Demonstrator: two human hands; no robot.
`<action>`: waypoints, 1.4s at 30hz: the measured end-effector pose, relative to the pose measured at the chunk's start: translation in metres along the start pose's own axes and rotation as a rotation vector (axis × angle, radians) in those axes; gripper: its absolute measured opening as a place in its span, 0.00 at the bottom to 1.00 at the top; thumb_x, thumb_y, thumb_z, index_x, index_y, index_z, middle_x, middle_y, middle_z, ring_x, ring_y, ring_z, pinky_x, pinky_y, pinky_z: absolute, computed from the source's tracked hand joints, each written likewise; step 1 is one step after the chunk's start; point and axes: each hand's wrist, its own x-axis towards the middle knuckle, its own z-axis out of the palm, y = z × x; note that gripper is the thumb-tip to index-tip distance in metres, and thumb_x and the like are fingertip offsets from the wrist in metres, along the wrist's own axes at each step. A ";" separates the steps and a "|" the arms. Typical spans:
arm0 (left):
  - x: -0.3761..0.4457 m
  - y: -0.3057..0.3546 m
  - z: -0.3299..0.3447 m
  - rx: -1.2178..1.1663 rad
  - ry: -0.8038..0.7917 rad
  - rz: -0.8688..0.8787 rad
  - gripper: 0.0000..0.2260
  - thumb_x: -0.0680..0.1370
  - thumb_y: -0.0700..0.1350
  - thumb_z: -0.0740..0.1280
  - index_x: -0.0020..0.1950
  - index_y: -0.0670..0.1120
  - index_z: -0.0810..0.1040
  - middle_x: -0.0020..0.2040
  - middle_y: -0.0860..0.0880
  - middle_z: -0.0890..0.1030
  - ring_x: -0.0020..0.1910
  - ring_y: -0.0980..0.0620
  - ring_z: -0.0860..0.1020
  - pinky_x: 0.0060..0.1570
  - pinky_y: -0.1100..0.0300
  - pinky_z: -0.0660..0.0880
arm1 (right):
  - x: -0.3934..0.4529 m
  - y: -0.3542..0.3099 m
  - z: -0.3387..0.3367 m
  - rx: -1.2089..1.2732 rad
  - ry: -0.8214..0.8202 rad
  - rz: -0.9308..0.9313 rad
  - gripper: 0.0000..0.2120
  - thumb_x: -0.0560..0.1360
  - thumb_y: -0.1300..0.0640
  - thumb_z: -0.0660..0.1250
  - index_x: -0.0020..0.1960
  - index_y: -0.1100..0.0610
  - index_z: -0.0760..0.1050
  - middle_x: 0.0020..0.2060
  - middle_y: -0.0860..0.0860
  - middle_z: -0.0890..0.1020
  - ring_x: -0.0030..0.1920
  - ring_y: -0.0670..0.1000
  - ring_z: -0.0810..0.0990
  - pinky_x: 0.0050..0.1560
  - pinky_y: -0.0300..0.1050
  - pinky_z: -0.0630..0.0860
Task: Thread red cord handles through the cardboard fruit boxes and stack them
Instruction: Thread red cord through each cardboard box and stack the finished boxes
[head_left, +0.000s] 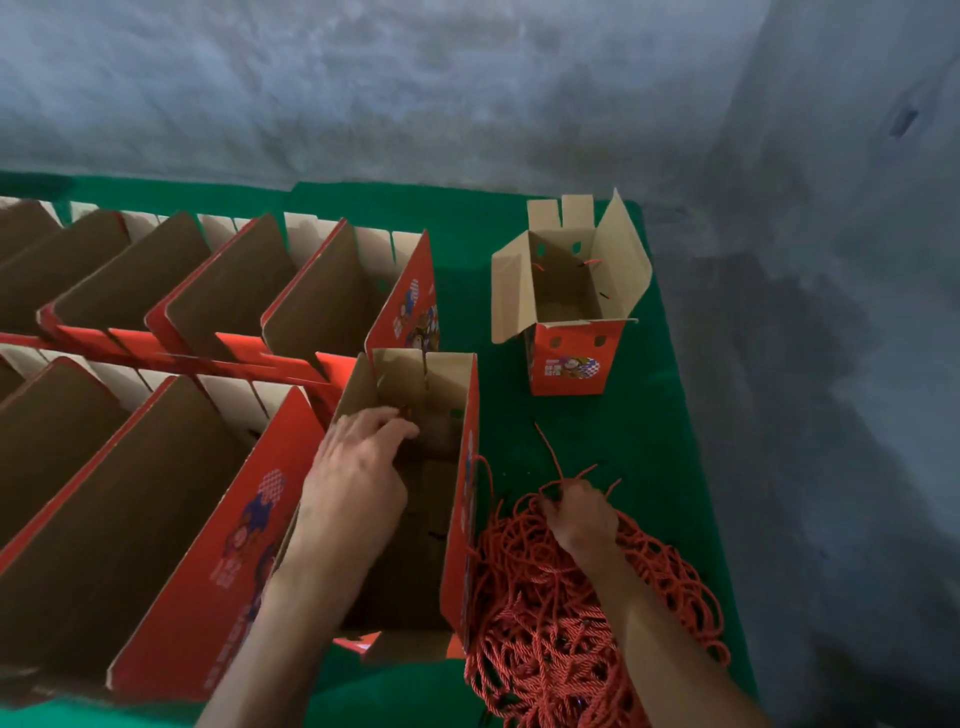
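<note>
An open red cardboard fruit box (464, 499) stands in front of me with its brown inside showing. My left hand (358, 467) reaches into it near the far wall, fingers curled at a red cord end by the hole. A cord loop hangs on the box's right outer wall (485, 473). My right hand (579, 514) grips strands on top of the pile of red cords (566, 613) lying right of the box. A second box (571, 306) stands upright farther back, flaps open, with cord ends showing inside.
Rows of nested open red boxes (197, 322) fill the left side. Everything sits on a green mat (670, 426) whose right edge meets a grey concrete floor. A grey wall rises behind.
</note>
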 end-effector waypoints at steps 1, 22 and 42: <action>0.002 -0.006 -0.008 0.044 0.021 0.018 0.24 0.74 0.32 0.65 0.66 0.53 0.79 0.72 0.51 0.72 0.74 0.48 0.66 0.74 0.48 0.64 | 0.001 -0.001 0.002 -0.023 -0.002 0.015 0.18 0.80 0.41 0.67 0.56 0.55 0.82 0.53 0.54 0.83 0.57 0.57 0.83 0.53 0.50 0.81; 0.042 -0.016 -0.066 0.088 -0.165 0.499 0.09 0.72 0.52 0.77 0.49 0.65 0.83 0.77 0.55 0.68 0.80 0.53 0.57 0.77 0.40 0.58 | -0.033 -0.007 -0.053 1.082 0.353 0.082 0.20 0.82 0.47 0.68 0.39 0.61 0.80 0.34 0.60 0.81 0.35 0.53 0.79 0.40 0.51 0.75; 0.044 0.076 -0.072 -0.128 -0.005 0.375 0.04 0.79 0.50 0.67 0.51 0.58 0.73 0.46 0.60 0.79 0.47 0.54 0.79 0.48 0.51 0.77 | -0.082 0.012 -0.085 1.436 0.191 -0.039 0.12 0.88 0.50 0.55 0.61 0.55 0.74 0.59 0.45 0.84 0.51 0.51 0.87 0.53 0.50 0.84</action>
